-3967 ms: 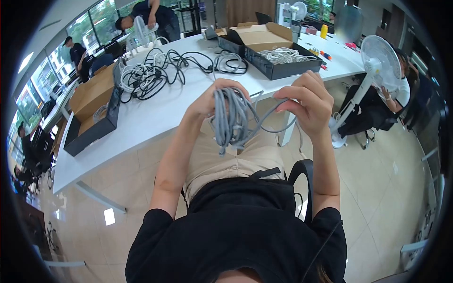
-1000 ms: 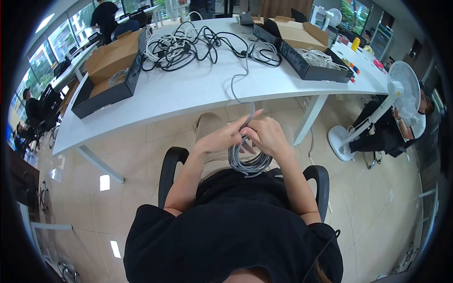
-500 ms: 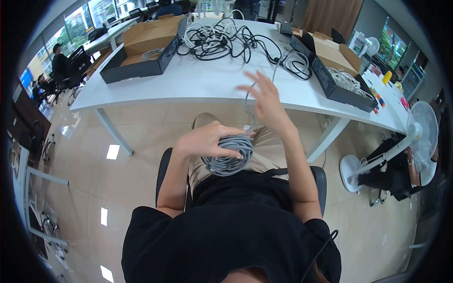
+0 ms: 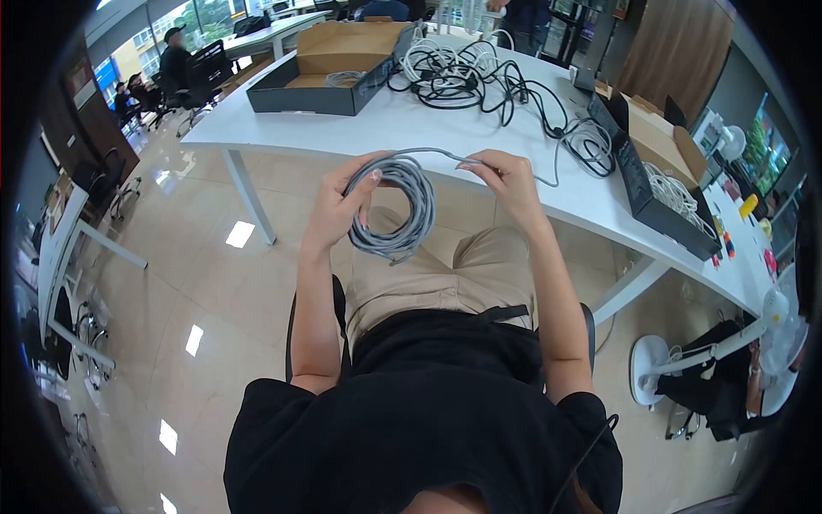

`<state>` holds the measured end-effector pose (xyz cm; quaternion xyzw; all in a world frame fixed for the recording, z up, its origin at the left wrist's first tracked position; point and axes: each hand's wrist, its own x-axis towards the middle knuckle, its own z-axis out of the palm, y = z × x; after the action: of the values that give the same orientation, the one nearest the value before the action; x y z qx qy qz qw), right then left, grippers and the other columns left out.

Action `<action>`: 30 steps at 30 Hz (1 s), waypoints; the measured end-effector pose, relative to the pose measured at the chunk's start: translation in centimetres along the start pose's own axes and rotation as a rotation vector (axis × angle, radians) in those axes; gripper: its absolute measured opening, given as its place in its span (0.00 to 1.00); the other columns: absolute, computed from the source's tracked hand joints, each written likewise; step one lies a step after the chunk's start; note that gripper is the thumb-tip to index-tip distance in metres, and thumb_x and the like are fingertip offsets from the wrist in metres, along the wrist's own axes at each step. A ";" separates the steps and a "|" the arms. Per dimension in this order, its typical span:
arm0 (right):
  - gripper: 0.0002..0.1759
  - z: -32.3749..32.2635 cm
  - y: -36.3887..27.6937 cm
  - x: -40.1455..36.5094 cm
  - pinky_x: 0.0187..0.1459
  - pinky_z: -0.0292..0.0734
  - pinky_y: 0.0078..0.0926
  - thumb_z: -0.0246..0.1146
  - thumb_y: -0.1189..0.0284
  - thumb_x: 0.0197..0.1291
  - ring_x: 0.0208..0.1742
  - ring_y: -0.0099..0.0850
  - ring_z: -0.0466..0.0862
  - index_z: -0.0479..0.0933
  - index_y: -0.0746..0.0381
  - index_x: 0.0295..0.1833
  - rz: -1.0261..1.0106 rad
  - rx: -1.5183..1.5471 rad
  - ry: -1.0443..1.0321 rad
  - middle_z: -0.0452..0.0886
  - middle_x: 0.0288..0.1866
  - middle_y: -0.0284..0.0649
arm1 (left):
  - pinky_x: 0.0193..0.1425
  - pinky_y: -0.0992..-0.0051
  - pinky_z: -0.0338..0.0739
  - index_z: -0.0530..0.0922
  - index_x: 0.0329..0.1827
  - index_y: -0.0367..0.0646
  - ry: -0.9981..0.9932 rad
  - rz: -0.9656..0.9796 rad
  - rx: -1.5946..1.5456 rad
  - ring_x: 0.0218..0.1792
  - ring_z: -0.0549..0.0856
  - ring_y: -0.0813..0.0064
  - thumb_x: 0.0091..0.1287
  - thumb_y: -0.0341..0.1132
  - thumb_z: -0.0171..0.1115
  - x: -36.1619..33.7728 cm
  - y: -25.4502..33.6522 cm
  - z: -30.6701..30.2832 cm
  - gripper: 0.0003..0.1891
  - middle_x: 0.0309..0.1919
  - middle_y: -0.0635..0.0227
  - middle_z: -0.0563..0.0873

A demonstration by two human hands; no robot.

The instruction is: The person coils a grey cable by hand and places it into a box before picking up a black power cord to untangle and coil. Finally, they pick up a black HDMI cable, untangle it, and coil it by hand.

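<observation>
Grey cable coil [image 4: 419, 206] over the lap [image 4: 441, 278], near side of desk [image 4: 411, 134], clasped in the grip of the left hand [image 4: 336, 206]; strand [image 4: 441, 152] runs rightward, near level, from coil top to right hand [image 4: 511, 182], pinched there.

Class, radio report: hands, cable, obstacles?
Left hand holding grey coil. Right hand pinching its strand. Strand runs onto table; black cable there, possible snag.

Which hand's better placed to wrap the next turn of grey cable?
Probably the right hand: it pinches the strand running off the coil, while the left hand is occupied holding the coil itself.
</observation>
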<state>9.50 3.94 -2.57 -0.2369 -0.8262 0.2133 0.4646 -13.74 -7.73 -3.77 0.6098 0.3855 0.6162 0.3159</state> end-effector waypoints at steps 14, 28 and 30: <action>0.25 5.2 -1.4 -1.8 0.43 0.70 0.17 0.51 0.61 0.66 0.46 0.21 0.72 0.67 0.65 0.63 0.044 0.757 -0.087 0.71 0.57 0.45 | 0.18 0.84 0.65 0.64 0.62 0.33 0.648 0.366 0.002 0.13 0.67 0.86 0.72 0.36 0.46 -0.2 -2.2 5.9 0.20 0.21 0.71 0.75; 0.16 3.2 -2.7 -2.7 0.26 0.70 0.17 0.72 0.70 0.45 0.21 0.21 0.76 0.76 0.65 0.38 -0.100 0.097 0.157 0.79 0.22 0.37 | 0.47 0.74 0.73 0.69 0.55 0.32 -0.020 0.210 -0.513 0.41 0.80 0.70 0.66 0.54 0.51 -2.3 -5.9 5.3 0.30 0.45 0.55 0.79; 0.19 2.4 -3.6 -2.8 0.26 0.71 0.19 0.73 0.65 0.42 0.22 0.25 0.77 0.76 0.64 0.37 -0.187 0.024 0.006 0.78 0.22 0.38 | 0.47 0.75 0.73 0.72 0.51 0.31 -0.264 -0.031 -0.682 0.41 0.80 0.70 0.62 0.51 0.57 -2.1 -5.4 1.9 0.28 0.42 0.57 0.80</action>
<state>8.03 -0.87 -3.56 -0.1537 -0.8407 0.1780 0.4877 -12.13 -6.59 -9.58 0.5379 0.1229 0.6204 0.5574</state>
